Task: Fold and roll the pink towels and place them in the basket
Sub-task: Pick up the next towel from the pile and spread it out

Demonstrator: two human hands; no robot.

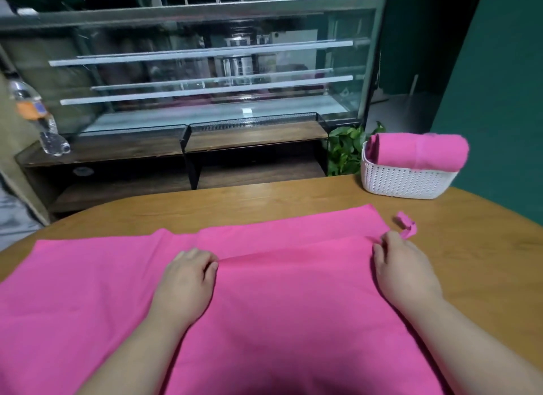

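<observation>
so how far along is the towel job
One rolled towel already lies in the basket. The left hand and right hand pinch a fold ridge in the spread towel on the table. Finishing that fold, rolling it and basketing it remain.

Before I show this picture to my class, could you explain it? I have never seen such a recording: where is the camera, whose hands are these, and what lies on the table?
No machine here: a person wears one camera on the head, so this single picture looks forward and down at their own two bare hands. A pink towel lies spread on the wooden table. The left hand and the right hand each pinch a raised fold in it, apparently partway through folding. A small pink loop sticks out by the right hand. At the far right stands a white basket with one rolled towel already in it. Behind the table are a glass display case, a plastic bottle and a green plant.
</observation>
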